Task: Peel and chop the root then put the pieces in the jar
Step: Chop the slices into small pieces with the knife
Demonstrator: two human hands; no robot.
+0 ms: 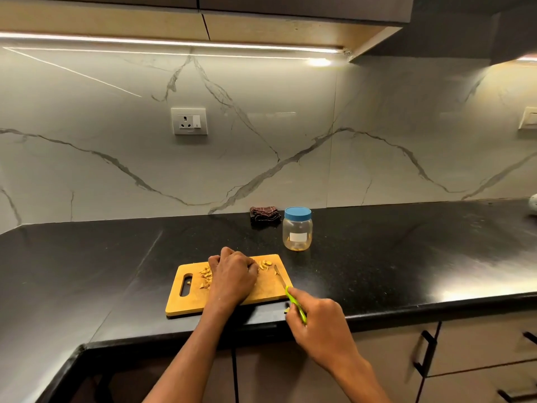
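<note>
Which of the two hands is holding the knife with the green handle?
The right hand grips the knife at the cutting board's right corner. The left hand rests curled on the board among the chopped pieces.

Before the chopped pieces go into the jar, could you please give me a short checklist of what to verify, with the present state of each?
1. Jar open: not ok, its blue lid is on.
2. Jar upright and near: ok, it stands just beyond the cutting board.
3. Root chopped: ok, small pieces lie on the board.
4. Knife out of the way: not ok, the right hand grips its green handle, blade over the board.
5. Left hand free: cannot tell, its fingers are curled over the pieces.
</note>
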